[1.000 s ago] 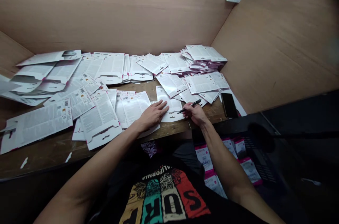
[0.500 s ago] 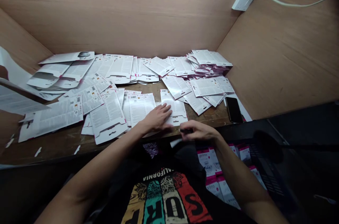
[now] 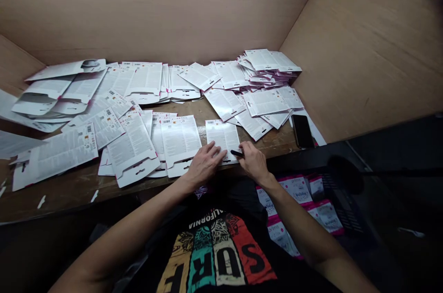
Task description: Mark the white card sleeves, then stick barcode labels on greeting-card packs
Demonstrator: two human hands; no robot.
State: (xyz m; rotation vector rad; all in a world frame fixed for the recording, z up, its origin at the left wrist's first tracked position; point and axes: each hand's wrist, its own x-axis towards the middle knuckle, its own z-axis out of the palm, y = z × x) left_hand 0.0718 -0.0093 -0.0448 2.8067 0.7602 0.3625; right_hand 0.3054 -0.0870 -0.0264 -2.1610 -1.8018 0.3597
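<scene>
A white printed cardboard packet lies flat at the table's front edge, right under my hands. My left hand rests on its lower left part, fingers stretched out. My right hand is closed around a slim black tool, whose tip reaches over the packet's lower right part; its exact kind I cannot make out. Just left of my left hand lies another white packet with a hang-hole flap. Further left, a similar packet overlaps others.
Several packets are heaped along the back, with a tall pile at the right. A black phone lies at the right front edge. Below the table, a dark crate holds pink-and-white packs. Small white scraps lie at the front left.
My right hand has moved up from the table edge onto the packet with the black tool. A white scrap near it is gone from view. The view has shifted slightly.
</scene>
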